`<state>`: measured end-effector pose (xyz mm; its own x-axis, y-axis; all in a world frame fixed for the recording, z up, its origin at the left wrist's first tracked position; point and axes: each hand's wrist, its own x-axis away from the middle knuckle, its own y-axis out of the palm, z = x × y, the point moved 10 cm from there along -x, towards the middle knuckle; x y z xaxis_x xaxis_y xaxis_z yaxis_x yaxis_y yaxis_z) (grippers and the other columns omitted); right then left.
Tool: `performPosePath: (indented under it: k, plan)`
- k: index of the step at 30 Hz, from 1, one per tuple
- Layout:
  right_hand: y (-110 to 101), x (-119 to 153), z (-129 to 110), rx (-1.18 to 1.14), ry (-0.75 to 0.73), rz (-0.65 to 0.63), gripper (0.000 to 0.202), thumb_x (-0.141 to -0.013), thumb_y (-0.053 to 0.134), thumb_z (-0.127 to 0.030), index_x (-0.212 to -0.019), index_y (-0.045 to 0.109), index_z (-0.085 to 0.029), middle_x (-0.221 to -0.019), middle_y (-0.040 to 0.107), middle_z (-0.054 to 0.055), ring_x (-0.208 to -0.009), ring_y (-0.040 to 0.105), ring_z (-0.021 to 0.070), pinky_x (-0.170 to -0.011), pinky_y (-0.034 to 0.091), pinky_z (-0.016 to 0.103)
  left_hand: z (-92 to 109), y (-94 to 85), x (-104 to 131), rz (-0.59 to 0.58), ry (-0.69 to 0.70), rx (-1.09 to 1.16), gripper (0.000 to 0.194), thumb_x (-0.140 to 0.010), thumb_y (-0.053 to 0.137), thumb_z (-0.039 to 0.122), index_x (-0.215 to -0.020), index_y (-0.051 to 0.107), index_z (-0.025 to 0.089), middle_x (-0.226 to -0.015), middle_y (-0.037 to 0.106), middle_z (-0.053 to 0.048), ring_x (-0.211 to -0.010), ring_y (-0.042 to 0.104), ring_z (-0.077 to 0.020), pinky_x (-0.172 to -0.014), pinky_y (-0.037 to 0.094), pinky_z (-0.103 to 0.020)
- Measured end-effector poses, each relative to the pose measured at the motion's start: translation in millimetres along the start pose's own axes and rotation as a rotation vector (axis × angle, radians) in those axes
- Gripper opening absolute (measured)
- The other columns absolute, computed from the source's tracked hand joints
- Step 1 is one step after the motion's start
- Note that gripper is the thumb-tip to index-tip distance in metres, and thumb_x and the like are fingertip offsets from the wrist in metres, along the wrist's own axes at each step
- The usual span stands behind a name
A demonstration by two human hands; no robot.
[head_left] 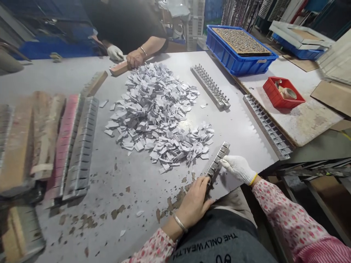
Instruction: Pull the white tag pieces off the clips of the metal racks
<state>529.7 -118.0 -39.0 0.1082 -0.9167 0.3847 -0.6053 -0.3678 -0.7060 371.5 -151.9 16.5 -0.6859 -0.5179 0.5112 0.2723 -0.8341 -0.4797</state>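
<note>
My bare left hand (pixel 194 200), with a bangle at the wrist, is wrapped round the near end of a slotted metal bar (pixel 218 159) at the table's front edge. On my right hand (pixel 239 168) is a white glove with a yellow cuff; its fingers are pressed together against the bar's right side, and whatever they pinch is too small to make out. Beyond the bar lies a large heap of small white folded pieces (pixel 159 113). Two joined metal bars set with upright pins (pixel 210 87) rest to the right of the heap.
Across the white table (pixel 109 201), a person's hands (pixel 135 58) hold a wooden block (pixel 119 68). Several slotted bars (pixel 83 146) line the left. At the right are another pinned bar (pixel 267 128), a blue crate (pixel 238 65) and a red tray (pixel 282 104).
</note>
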Motion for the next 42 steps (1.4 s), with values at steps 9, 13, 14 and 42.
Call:
performPosePath:
  k: [9, 13, 14, 42]
  plan:
    - [14, -7, -9, 0.366, 0.037, -0.168, 0.042, -0.102, 0.03, -0.044, -0.085, 0.06, -0.019, -0.08, 0.068, 0.006, -0.072, 0.064, 0.0193, -0.06, 0.033, 0.026, -7, 11.2, 5, 0.048, -0.01, -0.17, 0.068, -0.083, 0.056, 0.013, -0.143, 0.025, 0.022, -0.14, 0.043, -0.015, -0.131, 0.042, -0.0321, -0.104, 0.045, -0.053]
    - [20, -15, -16, 0.397, 0.069, -0.31, 0.042, -0.101, 0.029, -0.041, -0.094, 0.063, -0.018, -0.085, 0.07, 0.01, -0.078, 0.068, 0.0242, -0.067, 0.043, 0.03, -5, 11.7, 8, 0.064, -0.005, -0.162, 0.068, -0.082, 0.054, 0.009, -0.143, 0.026, 0.021, -0.139, 0.043, -0.015, -0.129, 0.043, -0.0319, -0.104, 0.044, -0.052]
    - [22, -17, -20, 0.398, 0.075, -0.342, 0.041, -0.101, 0.03, -0.039, -0.095, 0.063, -0.017, -0.086, 0.07, 0.011, -0.079, 0.068, 0.0258, -0.068, 0.045, 0.032, -5, 10.6, 8, 0.07, -0.005, -0.149, 0.068, -0.082, 0.054, 0.009, -0.143, 0.027, 0.021, -0.138, 0.044, -0.015, -0.128, 0.043, -0.0319, -0.104, 0.044, -0.052]
    - [5, 18, -99, -1.069, -0.021, -0.342, 0.032, -0.092, 0.047, -0.042, -0.072, 0.051, -0.018, -0.058, 0.053, -0.003, -0.05, 0.047, 0.0099, -0.049, 0.035, 0.021, -4, -74.2, -16, 0.205, -0.068, 0.7, 0.03, -0.081, 0.066, 0.042, -0.07, 0.061, 0.015, -0.062, 0.056, 0.001, -0.056, 0.049, -0.01, -0.054, 0.04, -0.021]
